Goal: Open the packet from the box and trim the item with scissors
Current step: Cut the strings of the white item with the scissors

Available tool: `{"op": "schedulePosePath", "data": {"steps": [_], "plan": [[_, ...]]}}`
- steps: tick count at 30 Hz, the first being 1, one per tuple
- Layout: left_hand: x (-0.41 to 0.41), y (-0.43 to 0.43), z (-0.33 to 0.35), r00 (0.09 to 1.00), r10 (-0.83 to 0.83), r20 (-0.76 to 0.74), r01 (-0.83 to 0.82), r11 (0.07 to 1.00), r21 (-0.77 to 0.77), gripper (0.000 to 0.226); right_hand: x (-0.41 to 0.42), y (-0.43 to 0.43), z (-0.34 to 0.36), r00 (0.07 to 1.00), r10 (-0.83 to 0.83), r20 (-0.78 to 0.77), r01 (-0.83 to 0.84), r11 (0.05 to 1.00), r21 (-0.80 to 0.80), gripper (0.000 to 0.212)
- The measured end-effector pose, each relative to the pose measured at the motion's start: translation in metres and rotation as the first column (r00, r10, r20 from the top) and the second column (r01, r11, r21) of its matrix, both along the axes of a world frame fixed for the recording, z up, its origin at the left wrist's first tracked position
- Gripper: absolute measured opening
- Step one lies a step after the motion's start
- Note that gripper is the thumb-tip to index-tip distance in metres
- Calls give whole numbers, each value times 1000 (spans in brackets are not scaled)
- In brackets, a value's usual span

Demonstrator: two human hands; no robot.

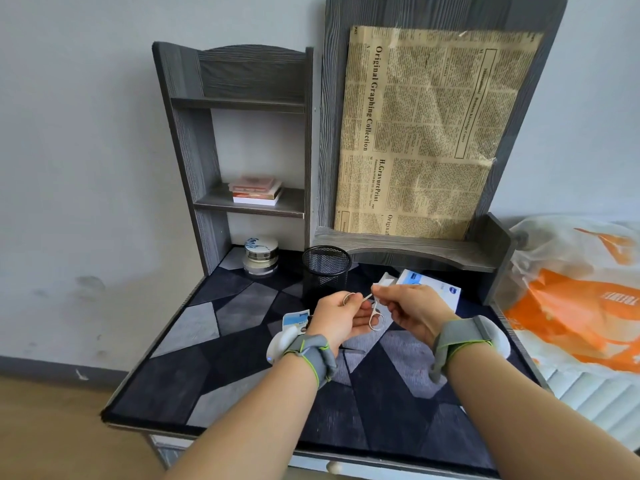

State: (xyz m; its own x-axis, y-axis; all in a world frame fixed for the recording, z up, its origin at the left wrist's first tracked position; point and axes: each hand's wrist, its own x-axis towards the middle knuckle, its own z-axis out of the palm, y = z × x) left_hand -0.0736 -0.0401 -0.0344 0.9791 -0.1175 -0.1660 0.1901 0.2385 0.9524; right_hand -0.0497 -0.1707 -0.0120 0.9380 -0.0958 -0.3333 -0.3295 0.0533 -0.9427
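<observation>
Scissors (376, 317) blades under right fingers (387, 293)

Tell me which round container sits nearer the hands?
The open black mesh cup; the lidded silver tin stands farther off, in the back left corner.

- Newspaper-print sheet (433, 133): "Original Graphing Collection" runs sideways along its left edge.
- Lower left of the same sheet: "H.GravurePrint".
- Orange bag (571, 306), right of the sheet: lettering too blurred to read.

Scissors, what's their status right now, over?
Left hand grips one loop of the scissors. Right hand pinches the blade end. Box and mesh cup just behind, not touching.
</observation>
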Motion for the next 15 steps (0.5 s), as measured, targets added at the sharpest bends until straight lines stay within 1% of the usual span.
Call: {"op": "schedulePosePath", "data": {"steps": [4, 7, 10, 15], "plan": [[0, 2, 3, 999, -49, -5, 49, 998, -26, 27, 3, -1, 2, 999, -33, -24, 37, 985, 167, 20], [0, 2, 4, 996, -85, -3, 85, 996, -27, 27, 4, -3, 3, 998, -31, -50, 44, 959, 279, 18], [-1, 4, 4, 994, -111, -1, 110, 993, -32, 25, 6, -5, 2, 997, -7, -71, 28, 953, 303, 15], [-1, 4, 5, 993, -116, 3, 116, 993, -23, 26, 7, -5, -2, 999, -35, -40, 44, 964, 264, 15]]}}
